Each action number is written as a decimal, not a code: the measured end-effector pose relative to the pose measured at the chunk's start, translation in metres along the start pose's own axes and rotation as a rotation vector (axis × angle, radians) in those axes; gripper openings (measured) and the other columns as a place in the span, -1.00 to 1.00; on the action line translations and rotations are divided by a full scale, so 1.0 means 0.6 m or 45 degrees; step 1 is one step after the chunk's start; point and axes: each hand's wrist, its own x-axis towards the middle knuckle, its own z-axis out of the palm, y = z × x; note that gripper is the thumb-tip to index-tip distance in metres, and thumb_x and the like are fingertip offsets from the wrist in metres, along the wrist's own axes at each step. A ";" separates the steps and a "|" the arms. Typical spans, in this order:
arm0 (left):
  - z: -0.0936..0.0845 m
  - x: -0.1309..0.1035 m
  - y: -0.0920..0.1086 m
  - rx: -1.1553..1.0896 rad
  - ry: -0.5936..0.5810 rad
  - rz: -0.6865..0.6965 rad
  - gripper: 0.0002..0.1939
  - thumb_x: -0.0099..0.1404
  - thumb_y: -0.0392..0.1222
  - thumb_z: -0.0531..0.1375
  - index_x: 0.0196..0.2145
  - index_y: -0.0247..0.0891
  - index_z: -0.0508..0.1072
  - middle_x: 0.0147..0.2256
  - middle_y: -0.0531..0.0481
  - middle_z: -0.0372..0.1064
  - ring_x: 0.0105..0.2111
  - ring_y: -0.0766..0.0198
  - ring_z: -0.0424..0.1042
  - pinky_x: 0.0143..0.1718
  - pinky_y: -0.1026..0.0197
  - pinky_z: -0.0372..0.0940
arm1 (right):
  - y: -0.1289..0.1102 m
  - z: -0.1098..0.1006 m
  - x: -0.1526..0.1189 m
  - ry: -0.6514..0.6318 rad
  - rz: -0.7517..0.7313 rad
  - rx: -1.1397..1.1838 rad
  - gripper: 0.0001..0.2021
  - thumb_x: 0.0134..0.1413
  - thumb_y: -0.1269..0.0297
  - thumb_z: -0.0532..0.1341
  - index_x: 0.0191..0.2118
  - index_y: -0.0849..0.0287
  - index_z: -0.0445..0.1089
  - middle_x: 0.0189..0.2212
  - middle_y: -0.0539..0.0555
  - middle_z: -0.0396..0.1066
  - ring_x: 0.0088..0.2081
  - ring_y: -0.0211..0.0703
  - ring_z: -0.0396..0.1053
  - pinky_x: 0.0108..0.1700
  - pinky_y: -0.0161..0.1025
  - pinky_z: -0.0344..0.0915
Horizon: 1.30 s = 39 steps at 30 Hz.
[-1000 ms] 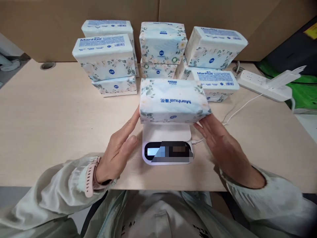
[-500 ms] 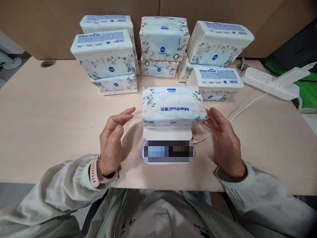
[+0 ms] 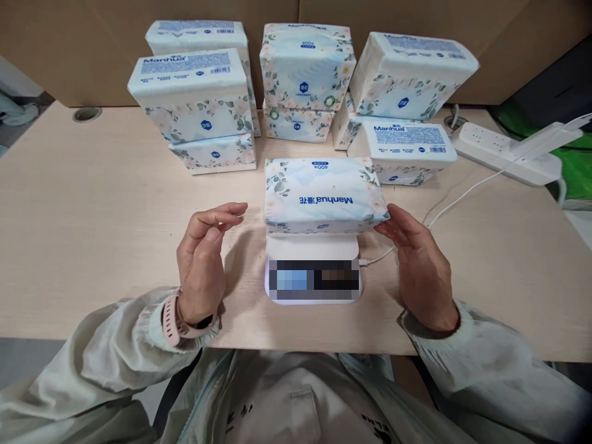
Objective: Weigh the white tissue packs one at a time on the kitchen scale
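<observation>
A floral Manhua tissue pack [image 3: 324, 191] lies on a white device [image 3: 312, 248], which looks like a scale; its display is pixelated. My left hand [image 3: 203, 259] is raised to the left of the pack, apart from it, with nothing in it and its fingers loosely stretched. On the other side my right hand [image 3: 419, 265] is open beside the pack's lower right corner, its fingertips near or touching that corner; which of the two is unclear.
Stacked tissue packs stand behind, at left [image 3: 198, 117], middle [image 3: 303, 74] and right [image 3: 402, 92]. A white power strip [image 3: 504, 154] lies at the right, its cable running to the device. Cardboard [image 3: 324, 12] rises behind the wooden table [image 3: 92, 222].
My left hand has moved slightly left, away from the pack. My right hand has barely moved. The view has shifted a little.
</observation>
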 end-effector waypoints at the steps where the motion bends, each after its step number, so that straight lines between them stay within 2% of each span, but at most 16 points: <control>1: 0.000 0.000 0.000 0.007 -0.002 0.004 -0.81 0.51 -0.08 0.18 -0.19 -0.06 0.61 0.00 -0.06 0.59 0.19 0.01 0.51 0.32 -0.11 0.37 | 0.000 0.000 0.000 0.001 0.002 -0.007 -0.48 0.45 -0.11 0.11 0.41 -0.23 0.35 0.44 -0.07 0.37 0.42 0.15 0.36 0.50 0.26 0.28; 16: 0.000 0.004 0.000 -0.102 0.039 0.037 -0.84 0.47 -0.12 0.25 -0.19 -0.13 0.65 -0.05 -0.07 0.64 0.02 0.09 0.60 0.14 0.04 0.48 | 0.000 -0.001 -0.002 -0.015 0.034 -0.042 -0.48 0.45 -0.10 0.12 0.41 -0.17 0.36 0.39 -0.02 0.42 0.34 0.17 0.44 0.49 0.28 0.24; 23: -0.003 0.004 -0.001 -0.070 0.039 0.042 -0.84 0.47 -0.09 0.25 -0.19 -0.12 0.64 -0.05 -0.06 0.65 -0.03 0.10 0.61 0.11 0.04 0.50 | 0.002 0.000 0.000 -0.025 0.034 -0.013 -0.52 0.46 -0.06 0.13 0.39 -0.23 0.37 0.38 -0.08 0.43 0.33 0.14 0.43 0.49 0.26 0.22; 28: -0.003 0.004 -0.001 -0.111 0.010 0.050 -0.84 0.48 -0.13 0.26 -0.17 -0.15 0.66 -0.04 -0.09 0.65 -0.04 0.12 0.62 0.09 0.08 0.49 | 0.005 0.000 0.001 -0.021 0.013 -0.012 -0.50 0.45 -0.07 0.14 0.40 -0.17 0.37 0.37 -0.03 0.44 0.31 0.16 0.44 0.49 0.29 0.21; 39: -0.003 0.003 -0.001 -0.113 -0.004 0.058 -0.84 0.50 -0.16 0.26 -0.16 -0.18 0.67 -0.04 -0.10 0.65 -0.06 0.14 0.63 0.07 0.10 0.52 | -0.002 0.000 0.001 0.011 0.020 -0.043 -0.48 0.44 -0.12 0.12 0.38 -0.15 0.40 0.35 -0.01 0.47 0.30 0.16 0.46 0.49 0.27 0.23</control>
